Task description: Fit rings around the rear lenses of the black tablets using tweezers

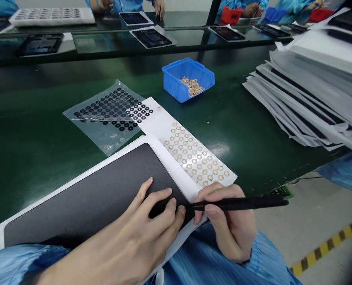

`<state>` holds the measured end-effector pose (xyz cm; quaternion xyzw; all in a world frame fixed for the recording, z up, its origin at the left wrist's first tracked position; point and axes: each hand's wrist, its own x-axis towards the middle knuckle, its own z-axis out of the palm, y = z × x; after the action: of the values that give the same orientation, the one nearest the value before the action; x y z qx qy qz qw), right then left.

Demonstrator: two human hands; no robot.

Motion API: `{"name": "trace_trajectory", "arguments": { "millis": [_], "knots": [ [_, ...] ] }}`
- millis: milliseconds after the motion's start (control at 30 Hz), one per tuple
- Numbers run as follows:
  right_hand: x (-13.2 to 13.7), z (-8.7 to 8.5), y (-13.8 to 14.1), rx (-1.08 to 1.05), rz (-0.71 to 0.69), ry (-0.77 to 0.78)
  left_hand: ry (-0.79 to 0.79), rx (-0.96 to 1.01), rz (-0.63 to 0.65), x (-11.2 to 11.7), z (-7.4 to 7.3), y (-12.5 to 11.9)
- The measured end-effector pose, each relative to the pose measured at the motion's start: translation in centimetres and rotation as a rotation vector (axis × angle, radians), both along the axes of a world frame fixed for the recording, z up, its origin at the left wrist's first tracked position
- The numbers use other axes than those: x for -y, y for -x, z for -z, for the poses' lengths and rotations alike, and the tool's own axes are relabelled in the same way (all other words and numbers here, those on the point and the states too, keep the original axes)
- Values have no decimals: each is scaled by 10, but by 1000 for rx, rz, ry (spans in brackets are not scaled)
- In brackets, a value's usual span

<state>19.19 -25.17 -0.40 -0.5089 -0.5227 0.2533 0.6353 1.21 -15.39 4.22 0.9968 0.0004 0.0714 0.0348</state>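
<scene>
bright, glare on green table [220,149], dark right corners

No words, letters, numbers or brand names can be read here. The only thing like a sign is the yellow and black striped line [327,245] on the floor, at four o'clock, and no writing can be read on it. The dark panel [41,44] at ten o'clock is too blurry to read any writing on.

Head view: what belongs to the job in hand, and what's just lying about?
Job:
black tweezers, in right hand
black panel, under left hand
sheet of beige rings, probably

Lying about, it seems:
tiny yellowish scrap
stacked white sheets at right
</scene>
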Motion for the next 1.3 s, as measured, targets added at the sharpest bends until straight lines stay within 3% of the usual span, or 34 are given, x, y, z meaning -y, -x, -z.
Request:
{"name": "trace_trajectory", "arguments": {
  "millis": [433, 667, 867, 967, 1100, 1167, 1300],
  "knots": [
    [0, 4, 2, 64, 37, -47, -16, -27, -22, 1, -4, 1],
    [2, 8, 6, 77, 100, -107, 50, 96, -19, -2, 3, 1],
    [0, 4, 6, 95, 74, -123, 108, 134, -42, -2, 3, -1],
    [4, 0, 7, 32, -19, -96, 171, 160, -77, -2, 4, -2],
    [4, -17, -5, -92, -111, -44, 213, 163, -114, -2, 7, -2],
    [-10, -34, -25, 6, -69, -53, 225, 167, -125, -2, 9, -1],
    [-88, -70, -82, 331, 144, -126, 218, 166, -138, 0, 12, -2]
  ]
}}
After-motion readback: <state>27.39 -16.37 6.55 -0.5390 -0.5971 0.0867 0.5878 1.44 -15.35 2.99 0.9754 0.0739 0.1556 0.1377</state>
